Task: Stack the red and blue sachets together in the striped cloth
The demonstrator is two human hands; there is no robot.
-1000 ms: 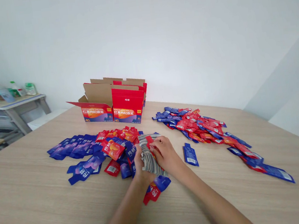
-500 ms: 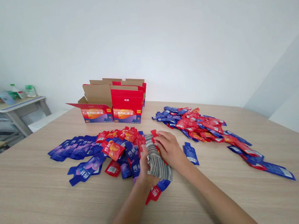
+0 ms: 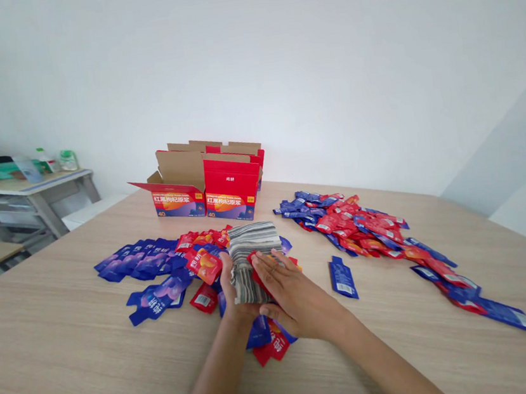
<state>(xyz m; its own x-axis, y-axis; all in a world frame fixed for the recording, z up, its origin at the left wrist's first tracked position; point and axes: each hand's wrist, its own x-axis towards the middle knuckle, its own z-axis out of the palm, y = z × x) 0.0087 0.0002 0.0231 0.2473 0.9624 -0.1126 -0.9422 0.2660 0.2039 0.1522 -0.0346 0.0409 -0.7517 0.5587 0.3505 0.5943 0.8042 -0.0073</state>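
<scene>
A thick stack of sachets is held upright between my hands, its grey striped edges facing me. My left hand grips the stack from the left and below. Against its right side lies my right hand, fingers long and close together, pressing on a red sachet. Under and around the hands spreads a loose pile of red and blue sachets; a red sachet shows on its left part and another red sachet near my wrists.
Open red cartons stand at the back near the wall. A second heap of sachets trails to the right across the wooden table. One blue sachet lies apart. A side desk with bottles is at far left.
The stack has turned so that more of its striped edge shows. My right hand has come down and flattened along its side. The view has shifted slightly.
</scene>
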